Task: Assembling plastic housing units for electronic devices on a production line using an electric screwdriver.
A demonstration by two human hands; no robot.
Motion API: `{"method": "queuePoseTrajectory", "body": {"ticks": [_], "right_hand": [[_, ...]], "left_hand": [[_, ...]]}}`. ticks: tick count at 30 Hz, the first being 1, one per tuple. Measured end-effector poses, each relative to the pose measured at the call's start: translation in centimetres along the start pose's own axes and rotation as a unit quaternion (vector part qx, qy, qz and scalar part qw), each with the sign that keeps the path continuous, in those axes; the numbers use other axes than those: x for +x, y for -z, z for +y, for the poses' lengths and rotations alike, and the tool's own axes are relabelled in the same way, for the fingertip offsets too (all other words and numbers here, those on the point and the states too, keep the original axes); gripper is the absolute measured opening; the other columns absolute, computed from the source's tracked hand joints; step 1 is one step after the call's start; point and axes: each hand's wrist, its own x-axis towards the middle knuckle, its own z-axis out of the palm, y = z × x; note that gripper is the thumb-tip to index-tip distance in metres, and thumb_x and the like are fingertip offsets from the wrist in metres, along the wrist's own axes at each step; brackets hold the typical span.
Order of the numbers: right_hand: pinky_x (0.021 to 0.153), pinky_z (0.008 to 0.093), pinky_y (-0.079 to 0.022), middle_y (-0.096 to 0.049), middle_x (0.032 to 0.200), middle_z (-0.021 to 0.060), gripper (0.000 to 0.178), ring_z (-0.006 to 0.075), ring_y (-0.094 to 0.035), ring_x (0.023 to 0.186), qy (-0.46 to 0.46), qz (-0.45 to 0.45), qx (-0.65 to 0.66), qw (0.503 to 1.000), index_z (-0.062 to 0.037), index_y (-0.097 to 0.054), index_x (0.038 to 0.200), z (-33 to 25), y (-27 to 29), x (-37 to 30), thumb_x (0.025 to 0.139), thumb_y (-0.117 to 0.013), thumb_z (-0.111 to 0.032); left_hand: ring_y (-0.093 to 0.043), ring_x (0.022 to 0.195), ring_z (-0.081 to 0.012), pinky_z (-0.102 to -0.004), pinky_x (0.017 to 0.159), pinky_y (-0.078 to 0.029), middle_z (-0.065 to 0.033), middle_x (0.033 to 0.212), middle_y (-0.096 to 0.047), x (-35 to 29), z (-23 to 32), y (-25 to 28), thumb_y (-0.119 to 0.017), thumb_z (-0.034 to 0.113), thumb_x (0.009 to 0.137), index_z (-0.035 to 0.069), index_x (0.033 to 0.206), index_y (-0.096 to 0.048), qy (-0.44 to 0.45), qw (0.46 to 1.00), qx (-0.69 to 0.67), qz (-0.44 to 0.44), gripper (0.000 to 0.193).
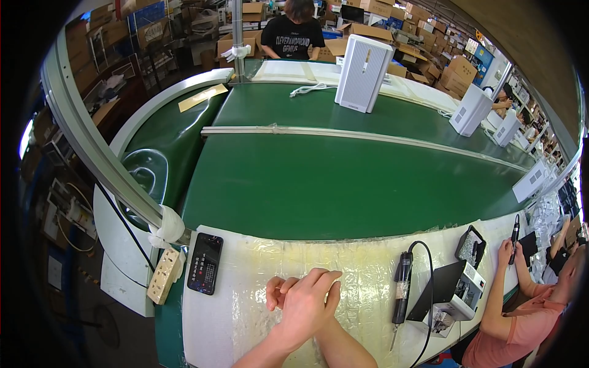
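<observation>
A: We see both hands together low centre over the pale, plastic-wrapped bench [245, 306]. The left hand [307, 306] lies on top, fingers loosely curled, holding nothing we can make out

B: And the right hand [277, 293]?

A: Mostly hidden under the left one, only its fingers poke out to the left. We cannot tell whether it is wide, narrow or pinching something. The two hands touch

B: Nearest things?

A: To the left of the hands we have a black smartphone with a lit screen [205, 264], flat on the bench, apart from them. Further left a beige multi-socket power strip [164, 276] hangs at the bench edge. To the right we have a black electric screwdriver with a black cable [402, 288], lying on the bench near the hands but not touching

B: Beyond that?

A: A small white box-shaped device with a black flap [463, 293] sits right of the screwdriver, and a black tray of small parts [470, 246] just behind it. Past the bench runs the green conveyor belt [343, 184], carrying a tall white ribbed plastic appliance [363, 72] at the far side and more like it to the right. A co-worker's hand [505, 248] at the right edge grips another dark screwdriver; a second person in a black shirt [293, 37] stands across the belt
</observation>
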Motion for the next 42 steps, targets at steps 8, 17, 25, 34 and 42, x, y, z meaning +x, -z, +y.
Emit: {"method": "queuePoseTrajectory", "body": {"ticks": [8, 17, 25, 34, 42], "right_hand": [[0.074, 0.0348, -0.035, -0.049, 0.111, 0.0109, 0.039, 0.0238, -0.045, 0.084, -0.001, -0.006, 0.000, 1.000, -0.0229, -0.062, 0.112, 0.3, 0.6, -0.1, 0.088, -0.045, -0.049], [0.075, 0.0359, -0.035, -0.049, 0.112, 0.0103, 0.043, 0.0238, -0.045, 0.084, 0.001, -0.011, -0.010, 1.000, -0.0227, -0.062, 0.113, 0.3, 0.7, -0.2, 0.088, -0.044, -0.052], [0.075, 0.0359, -0.035, -0.049, 0.113, 0.0102, 0.040, 0.0234, -0.045, 0.084, 0.003, -0.008, -0.006, 1.000, -0.0230, -0.061, 0.113, 0.3, 0.6, -0.3, 0.088, -0.045, -0.050], [0.075, 0.0358, -0.035, -0.049, 0.110, 0.0107, 0.042, 0.0230, -0.044, 0.083, 0.005, -0.003, -0.007, 1.000, -0.0229, -0.061, 0.113, 0.1, 0.2, 0.0, 0.088, -0.044, -0.052], [0.075, 0.0353, -0.035, -0.049, 0.107, 0.0101, 0.039, 0.0225, -0.044, 0.083, -0.013, -0.001, -0.005, 1.000, -0.0249, -0.063, 0.112, 0.1, 0.3, 0.0, 0.088, -0.045, -0.050]], "left_hand": [[-0.061, 0.067, -0.0217, -0.0305, 0.059, -0.047, -0.0078, 0.085, -0.063, 0.0, 0.0, 0.0, -0.065, 0.001, 0.074, 0.004, 0.093, -0.065, 0.001, 1.000, 0.000, 0.004, 0.019], [-0.061, 0.065, -0.0215, -0.0303, 0.058, -0.047, -0.0075, 0.085, -0.063, 0.0, 0.0, 0.0, -0.065, 0.001, 0.074, 0.004, 0.093, -0.066, -0.001, 1.000, 0.003, 0.007, 0.019], [-0.061, 0.064, -0.0218, -0.0304, 0.057, -0.048, -0.0079, 0.084, -0.063, 0.1, 0.1, 0.0, -0.065, 0.001, 0.074, 0.004, 0.093, -0.066, -0.001, 1.000, 0.001, 0.006, 0.019], [-0.062, 0.066, -0.0228, -0.0310, 0.059, -0.048, -0.0082, 0.085, -0.063, 0.1, 0.1, 0.0, -0.065, 0.001, 0.074, 0.004, 0.092, -0.066, -0.001, 1.000, 0.003, 0.007, 0.019], [-0.062, 0.067, -0.0230, -0.0312, 0.060, -0.048, -0.0080, 0.086, -0.063, 0.0, 0.1, 0.0, -0.065, 0.003, 0.074, 0.004, 0.093, -0.066, 0.004, 1.000, 0.002, 0.004, 0.019]]}}
